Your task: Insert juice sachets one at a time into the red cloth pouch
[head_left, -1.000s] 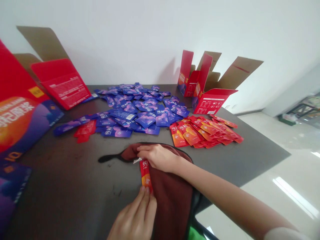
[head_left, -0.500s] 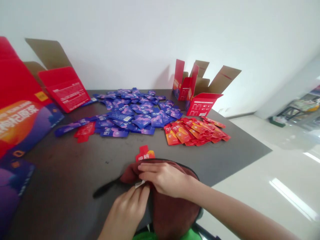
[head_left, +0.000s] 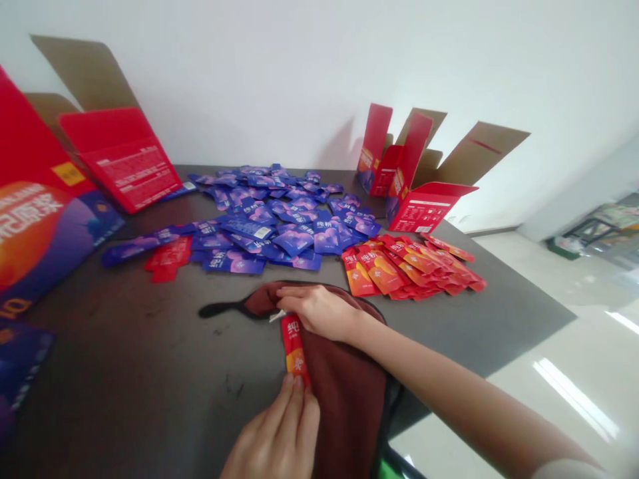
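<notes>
A brown cloth piece (head_left: pixel 344 399) with black edging and a dark strap lies over the front of the table, its lower part running toward me. My right hand (head_left: pixel 322 309) is closed on the cloth near its upper edge, fingers pointing left. Beside those fingertips sticks out a small white tag (head_left: pixel 278 316). My left hand (head_left: pixel 279 432), nearer to me, pinches the lower end of a narrow red-and-orange sachet (head_left: pixel 294 342). This sachet lies along the cloth's left side, its upper end by the right fingers. Whether it sits in a pocket I cannot tell.
Blue-purple sachets (head_left: pixel 289 223) are heaped mid-table, with a pile of red sachets (head_left: pixel 409 266) to their right. A flat red piece (head_left: pixel 170 256) lies at left. Open red cartons stand at left (head_left: pixel 124 159) and back right (head_left: pixel 424 206). The table's right edge borders the floor.
The left hand has drawn back toward me, and the red sachet in its fingers now shows. The right hand and cloth sit slightly higher in view. The loose red sachet behind the cloth no longer shows.
</notes>
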The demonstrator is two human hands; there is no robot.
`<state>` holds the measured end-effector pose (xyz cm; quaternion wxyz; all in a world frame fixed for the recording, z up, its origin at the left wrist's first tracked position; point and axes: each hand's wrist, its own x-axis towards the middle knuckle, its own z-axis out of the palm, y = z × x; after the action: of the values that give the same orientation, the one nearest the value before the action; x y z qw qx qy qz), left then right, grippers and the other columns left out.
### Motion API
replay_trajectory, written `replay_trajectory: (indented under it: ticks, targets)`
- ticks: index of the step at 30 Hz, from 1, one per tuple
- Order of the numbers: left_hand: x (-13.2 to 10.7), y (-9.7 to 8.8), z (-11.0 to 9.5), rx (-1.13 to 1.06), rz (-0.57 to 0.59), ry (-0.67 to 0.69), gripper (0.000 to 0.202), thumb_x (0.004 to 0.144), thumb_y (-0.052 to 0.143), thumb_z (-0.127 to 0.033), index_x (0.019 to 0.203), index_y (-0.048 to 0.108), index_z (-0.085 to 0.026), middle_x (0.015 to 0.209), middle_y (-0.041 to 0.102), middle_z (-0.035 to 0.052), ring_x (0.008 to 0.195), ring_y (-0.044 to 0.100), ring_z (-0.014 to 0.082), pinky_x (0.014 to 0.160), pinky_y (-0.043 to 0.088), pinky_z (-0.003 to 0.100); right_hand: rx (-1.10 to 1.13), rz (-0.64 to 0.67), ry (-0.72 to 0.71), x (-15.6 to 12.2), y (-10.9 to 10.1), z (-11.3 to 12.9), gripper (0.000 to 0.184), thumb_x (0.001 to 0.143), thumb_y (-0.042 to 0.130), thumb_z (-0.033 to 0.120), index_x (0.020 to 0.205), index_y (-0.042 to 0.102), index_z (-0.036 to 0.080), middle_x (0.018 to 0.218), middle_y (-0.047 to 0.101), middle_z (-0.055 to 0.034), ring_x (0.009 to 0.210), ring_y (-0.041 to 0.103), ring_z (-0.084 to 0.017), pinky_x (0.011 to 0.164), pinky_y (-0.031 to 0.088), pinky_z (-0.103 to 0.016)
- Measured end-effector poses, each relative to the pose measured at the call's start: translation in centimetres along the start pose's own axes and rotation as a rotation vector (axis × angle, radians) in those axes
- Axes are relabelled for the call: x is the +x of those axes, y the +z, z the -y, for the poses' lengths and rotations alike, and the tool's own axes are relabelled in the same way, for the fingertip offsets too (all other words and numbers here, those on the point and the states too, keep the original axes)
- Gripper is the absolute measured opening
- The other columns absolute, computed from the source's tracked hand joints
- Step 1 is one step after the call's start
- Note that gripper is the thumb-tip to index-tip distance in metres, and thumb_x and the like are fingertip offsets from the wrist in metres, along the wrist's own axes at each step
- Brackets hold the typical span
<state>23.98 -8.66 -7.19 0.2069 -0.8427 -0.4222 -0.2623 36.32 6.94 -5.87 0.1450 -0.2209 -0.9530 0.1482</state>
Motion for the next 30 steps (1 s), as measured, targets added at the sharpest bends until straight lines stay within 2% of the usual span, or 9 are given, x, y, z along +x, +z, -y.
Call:
replay_trajectory:
  ticks: [3,8,10,13,15,18,22,27,30]
  targets:
    - [0.1,-0.4,0.0,-0.016,0.043,-0.012,0.04,0.08,0.024,-0.001,0.083,0.062,-0.013,0.084,0.071,0.0074,0.079,0.066,0.0159,0.063,0.051,0.02,-0.015,-0.064,0.077,0.7,-0.9,-0.4,0.025,0.078,0.04,-0.001,0.086,0.058,0.014,0.094,0.064,-0.0064,0.093,0.06,-0.014,0.082,0.044,-0.024]
    - [0.2,-0.7,-0.1,-0.036,0.13,-0.063,0.04,0.073,0.028,0.006,0.082,0.062,-0.013,0.087,0.07,0.0093,0.08,0.066,0.0168,0.062,0.052,0.022,0.067,-0.321,0.093,-2.6,-3.5,3.5,0.03,0.081,0.037,0.004,0.1,0.059,0.016,0.112,0.06,-0.0061,0.109,0.054,-0.012,0.091,0.042,-0.023]
    - [0.0,-0.6,-0.2,-0.025,0.124,-0.058,0.039,0.071,0.029,0.006,0.082,0.062,-0.012,0.084,0.07,0.0098,0.075,0.066,0.0171,0.059,0.052,0.022,0.079,-0.272,0.065,-4.7,-3.6,5.4,0.032,0.081,0.037,0.005,0.103,0.059,0.016,0.119,0.057,-0.0073,0.113,0.051,-0.012,0.095,0.04,-0.022]
    - [-0.1,-0.2,-0.3,-0.008,0.143,-0.028,0.04,0.071,0.03,0.005,0.088,0.062,-0.012,0.079,0.07,0.0071,0.069,0.065,0.0158,0.058,0.051,0.023,0.04,-0.061,-0.011,-6.5,-2.4,6.7,0.031,0.081,0.041,0.006,0.106,0.057,0.012,0.123,0.053,-0.0094,0.118,0.045,-0.012,0.102,0.033,-0.022]
    - [-0.2,-0.1,-0.3,0.015,0.073,-0.034,0.04,0.075,0.027,0.003,0.088,0.062,-0.011,0.079,0.07,0.0073,0.069,0.065,0.0158,0.058,0.051,0.023,0.011,0.028,-0.037,-6.6,-1.3,6.5,0.029,0.081,0.042,0.008,0.107,0.056,0.01,0.124,0.052,-0.0095,0.123,0.04,-0.013,0.105,0.029,-0.022]
    - [0.0,-0.1,-0.2,0.06,-0.008,0.022,0.042,0.079,0.024,0.001,0.087,0.063,-0.01,0.086,0.07,0.0092,0.078,0.065,0.0162,0.061,0.05,0.022,-0.015,0.055,-0.04,-5.5,-0.3,5.3,0.027,0.082,0.042,0.01,0.105,0.056,0.011,0.126,0.051,-0.009,0.125,0.037,-0.012,0.105,0.029,-0.022]
    - [0.3,-0.4,0.0,0.067,0.029,0.044,0.043,0.081,0.023,-0.001,0.083,0.065,-0.013,0.087,0.07,0.008,0.081,0.065,0.0159,0.062,0.05,0.021,-0.029,0.033,-0.055,-3.3,-0.2,3.3,0.025,0.08,0.044,0.007,0.101,0.057,0.012,0.122,0.054,-0.0103,0.12,0.044,-0.013,0.102,0.033,-0.023]
    - [0.8,-0.5,-0.1,0.047,0.013,0.019,0.043,0.081,0.024,-0.001,0.078,0.065,-0.014,0.082,0.071,0.0065,0.078,0.065,0.0146,0.062,0.05,0.02,-0.042,0.003,0.006,-0.8,-0.3,1.1,0.023,0.077,0.044,0.002,0.092,0.058,0.013,0.102,0.063,-0.0072,0.1,0.058,-0.015,0.088,0.044,-0.024]
    - [0.4,-0.8,0.2,0.025,0.051,0.004,0.044,0.078,0.024,0.002,0.081,0.065,-0.014,0.083,0.071,0.0062,0.075,0.065,0.0134,0.062,0.05,0.019,-0.034,-0.129,0.104,-1.3,-1.1,1.4,0.028,0.078,0.041,0.002,0.095,0.059,0.014,0.103,0.063,-0.006,0.098,0.059,-0.015,0.086,0.045,-0.025]
